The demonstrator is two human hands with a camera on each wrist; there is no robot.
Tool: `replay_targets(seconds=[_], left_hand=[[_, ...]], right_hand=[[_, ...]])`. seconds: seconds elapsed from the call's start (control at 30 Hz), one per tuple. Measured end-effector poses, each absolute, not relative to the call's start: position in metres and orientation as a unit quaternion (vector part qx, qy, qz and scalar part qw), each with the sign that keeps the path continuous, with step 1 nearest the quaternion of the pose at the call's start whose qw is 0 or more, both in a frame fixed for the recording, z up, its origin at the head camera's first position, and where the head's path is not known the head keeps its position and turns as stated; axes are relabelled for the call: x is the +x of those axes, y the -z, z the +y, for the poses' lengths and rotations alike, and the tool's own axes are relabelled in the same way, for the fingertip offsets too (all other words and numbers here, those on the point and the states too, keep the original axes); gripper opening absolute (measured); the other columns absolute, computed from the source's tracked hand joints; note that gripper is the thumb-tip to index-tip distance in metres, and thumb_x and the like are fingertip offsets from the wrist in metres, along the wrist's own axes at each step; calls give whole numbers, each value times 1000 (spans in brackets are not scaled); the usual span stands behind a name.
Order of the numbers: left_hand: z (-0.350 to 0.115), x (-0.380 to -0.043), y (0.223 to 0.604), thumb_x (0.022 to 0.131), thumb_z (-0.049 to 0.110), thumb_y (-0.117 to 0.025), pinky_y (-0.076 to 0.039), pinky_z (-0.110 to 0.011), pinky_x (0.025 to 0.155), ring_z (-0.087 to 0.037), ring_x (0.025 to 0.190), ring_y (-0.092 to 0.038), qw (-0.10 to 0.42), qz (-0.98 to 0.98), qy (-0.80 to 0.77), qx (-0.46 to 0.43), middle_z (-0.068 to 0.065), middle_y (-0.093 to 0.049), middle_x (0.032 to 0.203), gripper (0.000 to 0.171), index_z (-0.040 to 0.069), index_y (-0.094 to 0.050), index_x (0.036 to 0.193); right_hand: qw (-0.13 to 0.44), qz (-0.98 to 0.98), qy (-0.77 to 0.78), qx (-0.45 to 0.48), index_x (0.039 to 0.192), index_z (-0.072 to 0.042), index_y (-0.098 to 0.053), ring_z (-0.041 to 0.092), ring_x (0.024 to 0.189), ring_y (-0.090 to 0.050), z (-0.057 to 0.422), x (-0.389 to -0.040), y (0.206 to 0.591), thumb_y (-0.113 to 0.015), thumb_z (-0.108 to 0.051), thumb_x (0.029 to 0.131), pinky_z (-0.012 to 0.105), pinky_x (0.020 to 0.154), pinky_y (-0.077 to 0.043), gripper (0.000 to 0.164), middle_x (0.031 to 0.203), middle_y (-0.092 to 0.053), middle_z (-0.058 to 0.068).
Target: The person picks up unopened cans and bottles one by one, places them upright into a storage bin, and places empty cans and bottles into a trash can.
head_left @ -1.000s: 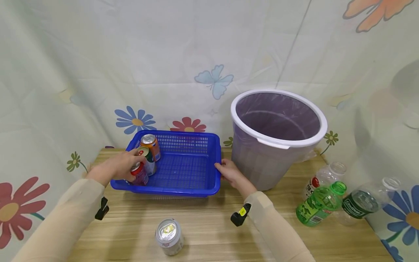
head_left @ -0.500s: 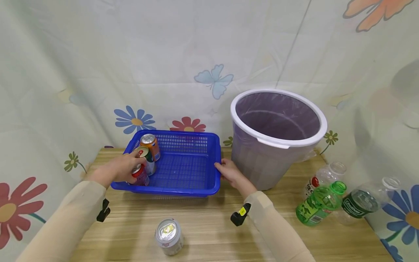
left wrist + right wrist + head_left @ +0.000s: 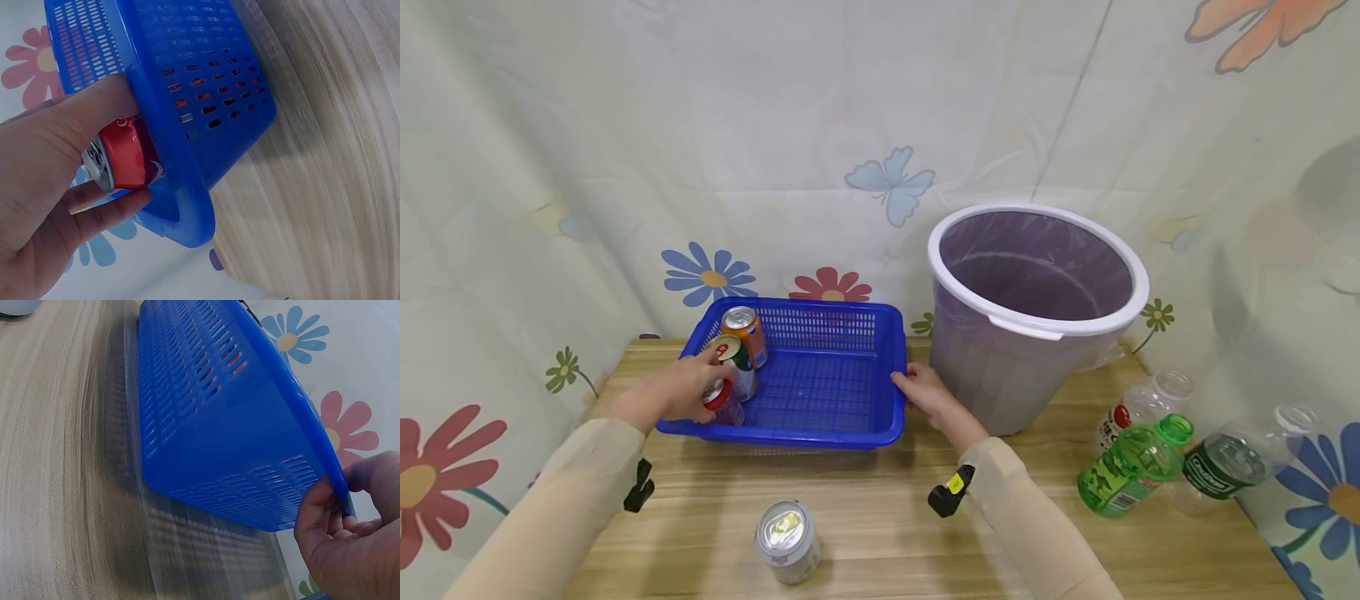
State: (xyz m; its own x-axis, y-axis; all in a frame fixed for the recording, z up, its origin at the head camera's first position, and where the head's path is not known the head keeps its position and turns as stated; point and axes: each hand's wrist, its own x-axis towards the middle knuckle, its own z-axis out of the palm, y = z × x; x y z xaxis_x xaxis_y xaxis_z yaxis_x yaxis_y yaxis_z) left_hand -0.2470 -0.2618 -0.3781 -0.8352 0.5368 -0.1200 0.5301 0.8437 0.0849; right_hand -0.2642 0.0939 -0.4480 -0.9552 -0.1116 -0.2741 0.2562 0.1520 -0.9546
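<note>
A blue plastic basket stands on the wooden table, with three drink cans at its left end. My left hand reaches over the left rim and grips the red can near its top, thumb on one side and fingers on the other. Behind that one stand a green can, partly covered by my fingers, and an orange can in the far left corner. At the opposite end, my right hand pinches the basket's right rim, thumb above and fingers curled beneath, as the right wrist view shows.
A large grey bin with a white rim and a clear liner stands right of the basket. A pale can is on the table in front. At the right are a green bottle and two clear bottles, one labelled dark green.
My left hand has shifted slightly to the right, and the red can has moved a little the same way inside the basket. The right hand keeps its place on the rim.
</note>
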Motion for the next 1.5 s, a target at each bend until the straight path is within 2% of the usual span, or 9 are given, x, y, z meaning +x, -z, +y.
replay_targets(seconds=[0.13,0.3,0.5,0.87,1.5], left_hand=[[-263,-247,381,64,18,-82,-51,-47,75,-30,86,-56,61,957,-25,283,-19,-50,106,47,14,-61,106],[-264,-247,384,64,19,-83,-51,-49,75,-33,87,-55,57,958,-24,280,-21,-50,108,48,13,-61,106],[-264,-247,387,63,21,-83,-50,-51,77,-35,88,-56,35,958,-27,283,-22,-50,107,48,12,-62,105],[-264,-248,387,63,21,-85,-50,-51,79,-35,90,-55,38,970,-35,238,-18,-50,104,53,10,-61,109],[-263,-243,393,62,22,-84,-50,-49,77,-34,87,-54,-5,972,-20,235,-17,-49,100,56,8,-59,110]], right_hand=[[142,746,649,49,111,8,-48,17,74,-59,93,-264,448,-47,-12,93,24,60,-50,27,104,-58,24],[142,746,649,50,112,8,-48,17,75,-59,93,-264,448,-48,-12,92,25,61,-50,28,103,-58,23],[142,746,648,52,111,7,-48,16,73,-58,93,-263,447,-48,-13,92,22,57,-48,28,103,-58,23],[146,745,649,51,112,7,-48,15,71,-57,93,-264,448,-47,-13,93,20,55,-47,27,102,-58,22],[149,747,645,54,116,7,-47,18,79,-58,94,-263,445,-47,-14,94,27,64,-50,31,111,-55,26]])
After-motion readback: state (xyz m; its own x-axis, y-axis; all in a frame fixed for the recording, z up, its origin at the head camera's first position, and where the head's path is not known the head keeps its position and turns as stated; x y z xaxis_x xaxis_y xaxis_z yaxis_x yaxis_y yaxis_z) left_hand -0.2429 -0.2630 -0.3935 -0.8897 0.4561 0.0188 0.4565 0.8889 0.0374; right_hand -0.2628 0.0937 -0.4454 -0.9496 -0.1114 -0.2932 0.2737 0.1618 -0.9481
